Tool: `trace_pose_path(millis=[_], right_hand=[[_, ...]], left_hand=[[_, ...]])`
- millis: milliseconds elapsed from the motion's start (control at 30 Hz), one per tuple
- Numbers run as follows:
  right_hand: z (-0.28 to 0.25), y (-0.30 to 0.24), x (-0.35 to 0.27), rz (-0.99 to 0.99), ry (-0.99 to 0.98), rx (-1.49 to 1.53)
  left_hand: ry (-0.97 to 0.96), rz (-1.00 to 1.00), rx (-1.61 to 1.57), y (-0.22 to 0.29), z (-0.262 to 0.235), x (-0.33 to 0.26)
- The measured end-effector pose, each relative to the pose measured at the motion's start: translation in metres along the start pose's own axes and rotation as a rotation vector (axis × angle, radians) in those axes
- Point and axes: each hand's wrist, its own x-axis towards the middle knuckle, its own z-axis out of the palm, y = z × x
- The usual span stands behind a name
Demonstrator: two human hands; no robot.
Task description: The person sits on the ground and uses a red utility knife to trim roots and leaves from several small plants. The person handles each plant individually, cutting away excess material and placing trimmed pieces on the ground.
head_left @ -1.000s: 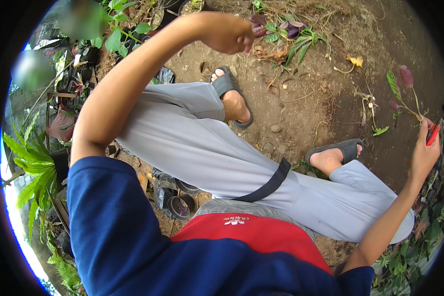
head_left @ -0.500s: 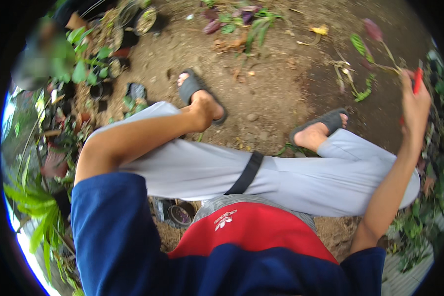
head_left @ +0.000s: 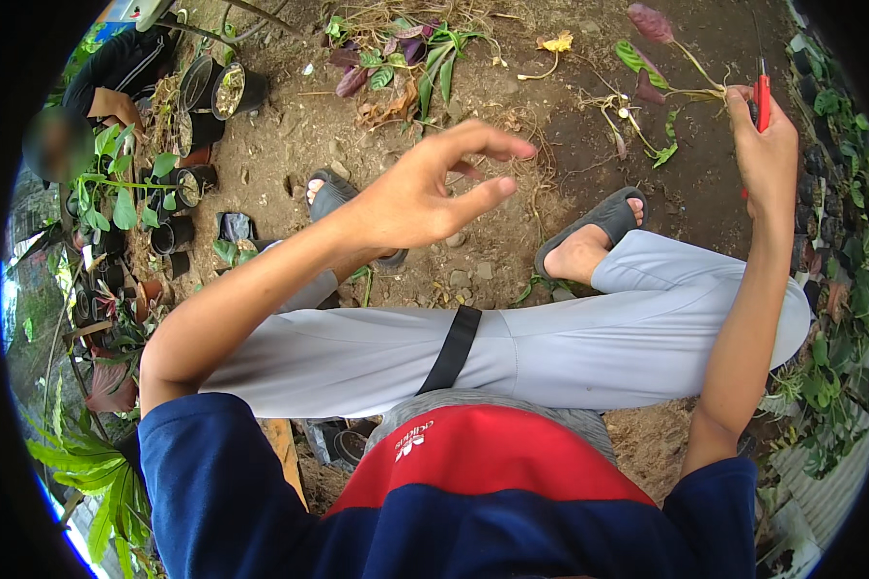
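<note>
My left hand (head_left: 434,188) hovers over the soil in front of me, its fingers apart and slightly curled, with nothing in it. At the far right, my right hand (head_left: 770,145) is closed around a red-handled tool (head_left: 764,104) whose narrow tip points away from me; its exact kind is unclear. The same hand pinches the stem end of a small plant (head_left: 697,93) with roots showing. Purple and green leaves extend leftward from that stem. Just below lies another leafy sprig (head_left: 663,152) on the dirt.
Purple and green plants (head_left: 396,60) lie in a heap farther off, near a yellow leaf (head_left: 556,42). Black pots (head_left: 230,95) line the left, where another person's hand (head_left: 116,106) shows. Leafy plants (head_left: 826,376) border the right. My sandalled feet (head_left: 594,236) rest on bare soil.
My left hand has risen from beside my left foot and reached forward and right, fingers now spread. The right hand still holds the tool and plant. The whole view has shifted.
</note>
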Motion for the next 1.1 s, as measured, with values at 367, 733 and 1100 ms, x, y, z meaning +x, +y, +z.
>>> trace_pose_path(millis=[367,733,1100], right_hand=[[-0.003,-0.003,0.001,-0.024,0.044,-0.179],[-0.005,0.000,0.007,-0.077,0.102,-0.295],[0.007,0.030,0.032,-0.131,0.241,-0.515]], left_hand=[[0.018,0.121,-0.300,0.061,0.004,0.000],[0.030,0.092,-0.476,0.073,-0.004,0.001],[0.043,-0.087,-0.182,0.018,-0.009,0.019]])
